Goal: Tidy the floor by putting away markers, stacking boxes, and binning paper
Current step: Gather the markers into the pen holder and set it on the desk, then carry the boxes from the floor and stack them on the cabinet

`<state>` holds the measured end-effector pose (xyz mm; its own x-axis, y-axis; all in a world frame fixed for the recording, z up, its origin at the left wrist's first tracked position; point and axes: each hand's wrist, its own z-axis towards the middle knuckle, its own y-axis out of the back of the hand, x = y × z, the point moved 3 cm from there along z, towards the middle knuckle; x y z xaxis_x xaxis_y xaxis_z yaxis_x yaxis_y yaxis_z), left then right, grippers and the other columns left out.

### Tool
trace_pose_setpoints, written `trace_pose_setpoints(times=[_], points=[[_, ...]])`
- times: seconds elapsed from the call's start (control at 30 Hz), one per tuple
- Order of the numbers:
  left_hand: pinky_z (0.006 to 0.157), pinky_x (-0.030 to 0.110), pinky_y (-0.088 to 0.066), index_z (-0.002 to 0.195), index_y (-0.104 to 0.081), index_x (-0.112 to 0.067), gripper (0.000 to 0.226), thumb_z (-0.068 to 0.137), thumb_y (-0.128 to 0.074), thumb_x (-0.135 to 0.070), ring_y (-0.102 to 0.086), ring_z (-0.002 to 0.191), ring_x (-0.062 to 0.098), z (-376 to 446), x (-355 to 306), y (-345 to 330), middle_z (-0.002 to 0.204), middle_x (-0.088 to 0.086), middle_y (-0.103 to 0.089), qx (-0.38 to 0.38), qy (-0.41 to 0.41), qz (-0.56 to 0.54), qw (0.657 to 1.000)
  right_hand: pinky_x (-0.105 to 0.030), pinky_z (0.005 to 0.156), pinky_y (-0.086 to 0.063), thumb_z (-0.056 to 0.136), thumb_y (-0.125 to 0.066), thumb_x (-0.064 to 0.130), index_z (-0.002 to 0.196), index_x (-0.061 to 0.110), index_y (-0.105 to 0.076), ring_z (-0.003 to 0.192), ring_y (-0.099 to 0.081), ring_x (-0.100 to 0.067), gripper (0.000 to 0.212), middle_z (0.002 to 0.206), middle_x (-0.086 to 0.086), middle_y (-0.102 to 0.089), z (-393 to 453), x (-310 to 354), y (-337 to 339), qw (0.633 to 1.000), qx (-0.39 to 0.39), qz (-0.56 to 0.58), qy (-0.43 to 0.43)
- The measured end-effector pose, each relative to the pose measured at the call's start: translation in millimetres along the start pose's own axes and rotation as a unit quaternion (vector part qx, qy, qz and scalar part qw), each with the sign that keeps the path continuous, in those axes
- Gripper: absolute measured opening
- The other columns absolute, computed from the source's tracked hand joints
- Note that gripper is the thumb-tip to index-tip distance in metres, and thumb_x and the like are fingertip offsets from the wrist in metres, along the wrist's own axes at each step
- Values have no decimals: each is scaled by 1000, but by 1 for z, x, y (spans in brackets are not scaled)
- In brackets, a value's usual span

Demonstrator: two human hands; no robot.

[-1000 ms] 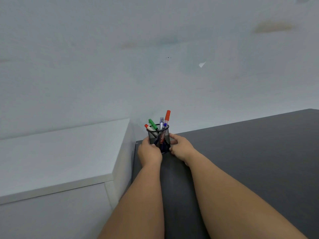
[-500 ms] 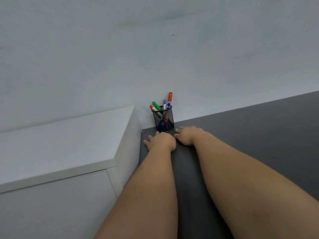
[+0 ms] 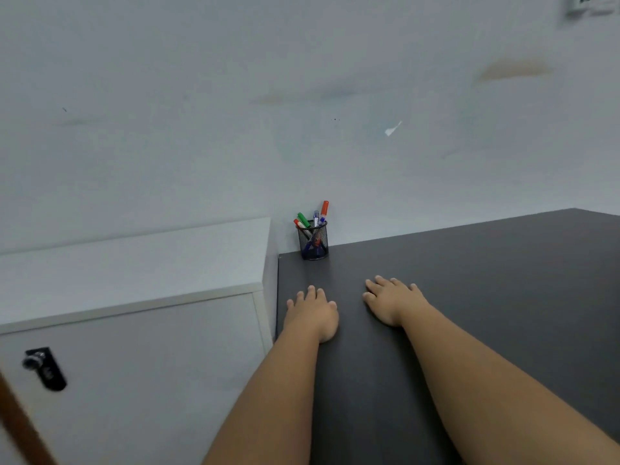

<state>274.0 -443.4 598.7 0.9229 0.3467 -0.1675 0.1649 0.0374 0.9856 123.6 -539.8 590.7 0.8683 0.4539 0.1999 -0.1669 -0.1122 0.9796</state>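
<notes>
Two hands: your left hand (image 3: 312, 312) and right hand (image 3: 392, 302) lie flat, palms down, fingers spread and holding nothing, on the dark bench (image 3: 486, 297), near the holder but clear of it.
Markers: several markers (image 3: 313, 218) stand tilted in the mesh pen holder (image 3: 313, 242), at the bench's back left corner, close to the wall (image 3: 302, 112).
Risk, tipping: the holder looks light and top-heavy, so a careless brush from you would likely topple it and scatter the markers.
Risk, gap: it sits near the bench edge beside the white cabinet (image 3: 134, 256); a nudge leftward could drop it between them.
Materials: thin black wire mesh, cylindrical and see-through; smooth plastic markers with red, green and blue caps.
Surfaces: matte charcoal bench; plain white cabinet with a black lock (image 3: 45, 368); scuffed pale wall.
</notes>
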Motion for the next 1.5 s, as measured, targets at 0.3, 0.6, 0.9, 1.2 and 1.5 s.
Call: trace_pose_setpoints(times=[0.3,0.6,0.9,1.2,1.5], points=[[119,48,-2,156,-5,-14,66,100,-17,-48,0,151,28,-132,-19,-10,164,6,3,7,-1,-16,1000,-56,116,-2,97,-14,55,154,32,-8,150,-3,-24,62,164,6,-2,-147,-17,5,1000,14,-1,-7],[119,49,0,156,-6,-16,71,99,-19,-56,0,151,27,-262,-48,-24,165,4,0,-55,-26,-1,998,-55,117,-2,99,-18,51,154,32,-13,150,-3,-23,58,163,7,-6,-283,-30,1,998,-52,35,2],[121,49,-3,156,-2,-20,71,100,-36,-47,3,151,24,-373,-59,-158,164,-3,4,-29,-37,-116,992,-49,116,-20,97,-40,38,152,26,-20,145,-15,-35,60,162,-10,2,-407,-96,-122,982,-3,147,-117],[119,48,-17,157,-8,-18,74,98,-36,-55,-16,147,33,-369,-61,-234,162,9,-17,101,77,-242,962,-46,118,-20,96,-45,41,151,18,-24,145,-17,-30,64,159,-9,-21,-452,-136,-202,947,-41,230,-222],[115,51,-29,156,-15,-19,91,85,-63,-52,-30,142,30,-322,-62,-250,158,8,-26,65,145,-413,897,-48,112,-22,98,-30,48,152,28,-16,141,-20,-31,59,164,2,2,-466,-125,-235,955,-49,199,-215]])
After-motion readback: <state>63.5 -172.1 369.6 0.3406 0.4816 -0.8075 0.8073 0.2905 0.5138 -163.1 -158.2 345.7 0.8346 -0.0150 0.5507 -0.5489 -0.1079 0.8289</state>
